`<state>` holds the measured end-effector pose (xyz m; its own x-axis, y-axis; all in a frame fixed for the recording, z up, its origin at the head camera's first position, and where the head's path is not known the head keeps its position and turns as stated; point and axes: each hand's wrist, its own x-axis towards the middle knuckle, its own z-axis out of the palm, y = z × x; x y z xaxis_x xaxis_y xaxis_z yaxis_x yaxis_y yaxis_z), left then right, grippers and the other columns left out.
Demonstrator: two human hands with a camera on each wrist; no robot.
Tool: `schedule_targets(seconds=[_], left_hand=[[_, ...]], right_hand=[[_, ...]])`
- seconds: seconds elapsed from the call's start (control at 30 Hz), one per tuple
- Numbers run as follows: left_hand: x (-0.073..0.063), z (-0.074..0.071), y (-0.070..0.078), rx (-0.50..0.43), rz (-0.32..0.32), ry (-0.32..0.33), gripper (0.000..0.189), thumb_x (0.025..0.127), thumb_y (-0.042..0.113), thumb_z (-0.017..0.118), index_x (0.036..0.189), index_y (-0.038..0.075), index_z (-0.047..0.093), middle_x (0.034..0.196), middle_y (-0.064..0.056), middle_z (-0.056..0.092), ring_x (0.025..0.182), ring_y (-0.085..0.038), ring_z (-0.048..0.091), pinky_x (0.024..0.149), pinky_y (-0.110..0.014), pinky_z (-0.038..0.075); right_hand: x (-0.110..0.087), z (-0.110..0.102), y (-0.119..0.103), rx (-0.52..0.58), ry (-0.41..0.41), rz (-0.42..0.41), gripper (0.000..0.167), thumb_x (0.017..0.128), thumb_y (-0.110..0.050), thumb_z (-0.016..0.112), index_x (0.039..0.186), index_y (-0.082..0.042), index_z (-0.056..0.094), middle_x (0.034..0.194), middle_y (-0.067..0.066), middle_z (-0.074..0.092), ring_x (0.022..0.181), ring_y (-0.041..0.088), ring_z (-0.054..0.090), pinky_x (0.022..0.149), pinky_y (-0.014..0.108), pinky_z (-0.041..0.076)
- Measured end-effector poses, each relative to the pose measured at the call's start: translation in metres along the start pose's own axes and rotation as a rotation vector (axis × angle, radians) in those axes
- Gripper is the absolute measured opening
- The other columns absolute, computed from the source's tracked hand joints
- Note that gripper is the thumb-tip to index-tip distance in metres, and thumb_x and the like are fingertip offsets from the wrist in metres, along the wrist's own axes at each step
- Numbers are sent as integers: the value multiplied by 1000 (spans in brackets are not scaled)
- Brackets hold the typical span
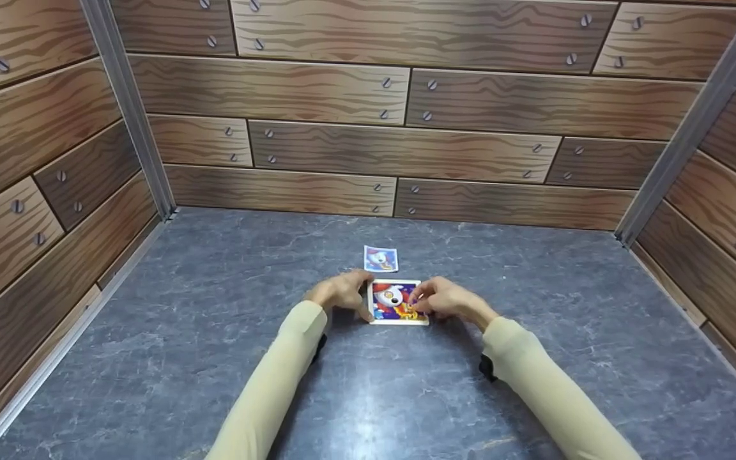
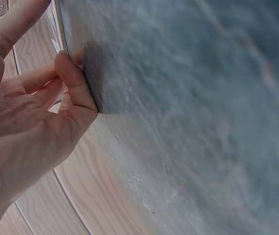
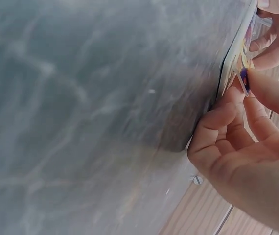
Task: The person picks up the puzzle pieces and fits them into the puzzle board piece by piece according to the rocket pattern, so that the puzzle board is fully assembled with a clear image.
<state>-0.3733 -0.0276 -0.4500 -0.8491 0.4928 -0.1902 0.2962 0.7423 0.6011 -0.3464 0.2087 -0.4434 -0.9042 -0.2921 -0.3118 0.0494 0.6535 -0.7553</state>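
Observation:
A small square jigsaw puzzle (image 1: 388, 313) with a white frame and a bright cartoon picture lies on the grey table. My left hand (image 1: 344, 291) holds its left edge, thumb near the front corner and fingers near the back one. Over the puzzle's right side, my right hand (image 1: 446, 299) pinches a small puzzle piece (image 3: 244, 81) between thumb and finger. The right wrist view shows this piece tilted up from the board. Its outline is mostly hidden by the fingers. In the left wrist view, my left fingers (image 2: 73, 81) are bent against the tabletop.
Just behind the puzzle lies a paper card (image 1: 381, 259) with a similar cartoon picture. The grey marbled tabletop (image 1: 246, 255) is bounded by wood-patterned panels (image 1: 329, 140) at the back and both sides, with metal posts (image 1: 681, 134) at the corners.

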Motion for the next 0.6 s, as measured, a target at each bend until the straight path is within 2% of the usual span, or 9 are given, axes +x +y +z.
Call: schedule_targets(seconds=[0.23,0.33,0.43,0.6], left_hand=[[-1,0,0,-1,-6,14,78,71,18,88,137,3,50,138,-13,54,129,-26,48,114,-40,35],[-1,0,0,-1,5,9,74,71,17,88,134,3,52,133,-13,56,125,-26,50,113,-39,37],[0,0,0,4,22,0,70,71,17,88,131,3,54,130,-12,58,122,-25,52,112,-38,38],[-1,-1,-1,2,1,7,79,72,18,87,139,3,49,140,-13,52,132,-26,46,116,-39,33]], right_hand=[[4,5,1,-59,44,-92,18,86,-5,67,104,1,69,70,-4,52,57,7,44,48,18,37],[4,7,1,-63,54,-132,21,83,-2,69,104,4,68,68,-5,50,58,6,45,49,18,36],[4,9,1,-73,68,-153,24,81,1,70,104,4,67,69,-3,51,60,7,45,51,17,37],[4,10,0,-89,88,-165,25,78,4,71,103,4,67,72,-1,53,64,8,47,54,18,38]])
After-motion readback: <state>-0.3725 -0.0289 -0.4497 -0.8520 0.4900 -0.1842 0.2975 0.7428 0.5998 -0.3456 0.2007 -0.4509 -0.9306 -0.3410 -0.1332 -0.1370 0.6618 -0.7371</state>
